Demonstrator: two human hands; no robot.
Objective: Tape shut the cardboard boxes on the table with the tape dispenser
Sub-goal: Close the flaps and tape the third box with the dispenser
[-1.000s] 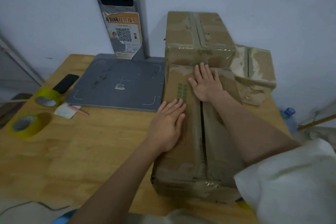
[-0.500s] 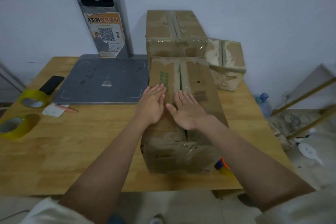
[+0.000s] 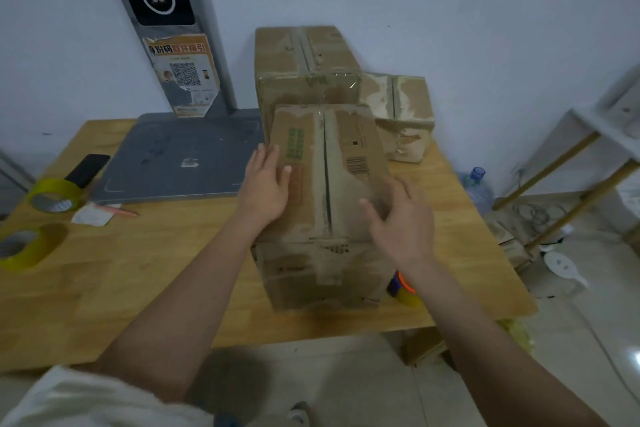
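From the head camera, the left hand (image 3: 266,185) lies flat with straight fingers on the left top flap of the nearest cardboard box (image 3: 325,204), on the wooden table (image 3: 145,270). Just beyond its fingertips that flap carries a block of green printed squares; beside its thumb is a faded reddish mark, too smeared to read. The right hand (image 3: 401,218) hangs over the box's right flap, fingers loosely spread and holding nothing; motion blur hides whether it touches the cardboard. Beyond its fingers sit a barcode and a small black square code, with lettering too small to make out. Between the hands runs the flaps' open seam.

Just under the right wrist, the tape dispenser (image 3: 403,288) pokes out from behind the box's corner: only an orange rim and yellowish tape show.

Beyond the left hand, a poster (image 3: 183,74) with a QR code and an orange headline of Chinese characters is stuck on a grey post.
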